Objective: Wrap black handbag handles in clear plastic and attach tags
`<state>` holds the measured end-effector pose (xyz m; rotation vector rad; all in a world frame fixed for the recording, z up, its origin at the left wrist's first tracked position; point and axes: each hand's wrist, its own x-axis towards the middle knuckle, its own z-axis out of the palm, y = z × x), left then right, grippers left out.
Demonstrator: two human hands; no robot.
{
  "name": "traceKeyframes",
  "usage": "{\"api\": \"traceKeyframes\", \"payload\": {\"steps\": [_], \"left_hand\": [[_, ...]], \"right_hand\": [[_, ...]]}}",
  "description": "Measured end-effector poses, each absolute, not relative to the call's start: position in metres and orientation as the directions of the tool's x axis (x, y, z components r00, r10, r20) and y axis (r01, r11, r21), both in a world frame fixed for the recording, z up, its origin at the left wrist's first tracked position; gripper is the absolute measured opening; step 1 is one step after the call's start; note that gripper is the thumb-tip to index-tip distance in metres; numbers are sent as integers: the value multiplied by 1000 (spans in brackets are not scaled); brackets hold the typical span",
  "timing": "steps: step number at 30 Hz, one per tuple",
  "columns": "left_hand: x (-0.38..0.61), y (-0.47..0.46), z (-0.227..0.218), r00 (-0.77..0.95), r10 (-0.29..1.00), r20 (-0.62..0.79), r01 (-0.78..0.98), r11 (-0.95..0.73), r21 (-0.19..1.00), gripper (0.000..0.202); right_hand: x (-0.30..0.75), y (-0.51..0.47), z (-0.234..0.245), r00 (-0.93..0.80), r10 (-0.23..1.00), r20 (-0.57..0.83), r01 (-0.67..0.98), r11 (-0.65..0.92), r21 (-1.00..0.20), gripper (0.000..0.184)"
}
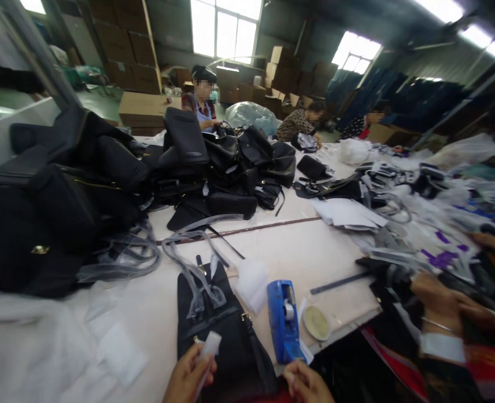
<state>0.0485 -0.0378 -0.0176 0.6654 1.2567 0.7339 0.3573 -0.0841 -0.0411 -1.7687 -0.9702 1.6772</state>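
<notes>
My left hand (187,376) is at the bottom edge, its fingers closed around a small white translucent foam strip (208,347). It hovers over a black handbag (222,330) lying on the white table (310,252) in front of me, with grey plastic-wrapped straps (197,268) draped across it. My right hand (308,383) is at the bottom edge beside the front end of a blue tape dispenser (283,319), fingers curled; whether it pinches tape I cannot make out.
A big heap of black bags (62,190) fills the left and middle. White foam sheets (251,282), a round lid (316,322), paper and wrapped straps (381,184) lie around. A co-worker's hand (444,305) works at right; three people sit at the far end.
</notes>
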Motion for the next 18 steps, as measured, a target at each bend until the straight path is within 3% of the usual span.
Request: {"api": "traceKeyframes", "payload": {"steps": [3,7,11,18], "left_hand": [[51,-39,-18,155,829,-537,-87,553,829,40],[52,-44,-22,169,846,-505,-44,519,854,38],[50,-46,-19,174,860,-479,-60,495,867,39],[51,-48,-17,152,856,-494,-67,507,859,40]], "right_hand": [[321,-53,4,-148,877,-458,331,-392,-858,26],[263,-15,43,-348,888,-300,348,-175,-921,19],[228,3,39,-464,871,-163,407,46,-912,16],[220,4,23,-538,836,-108,516,226,-826,17]]}}
